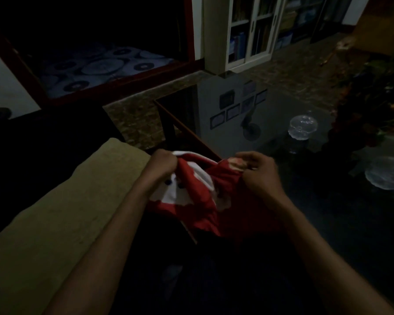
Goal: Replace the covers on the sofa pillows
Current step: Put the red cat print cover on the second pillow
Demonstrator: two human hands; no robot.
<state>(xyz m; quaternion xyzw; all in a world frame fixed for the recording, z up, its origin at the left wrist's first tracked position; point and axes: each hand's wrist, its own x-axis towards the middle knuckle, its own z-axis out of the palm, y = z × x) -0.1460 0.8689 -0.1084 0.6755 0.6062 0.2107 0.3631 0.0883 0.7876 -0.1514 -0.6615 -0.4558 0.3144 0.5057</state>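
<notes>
A red pillow cover with a white patch and dark dots hangs crumpled between my two hands, low in the middle of the dim view. My left hand grips its upper left edge in a fist. My right hand pinches the upper right edge, fingers curled over bunched red and pale fabric. A bare olive-yellow pillow lies at my left, under my left forearm. The lower part of the cover fades into shadow.
A glass-topped table with a wooden frame stands just beyond my hands. On it are two clear glass dishes and a dark flower arrangement. A white bookcase stands at the back.
</notes>
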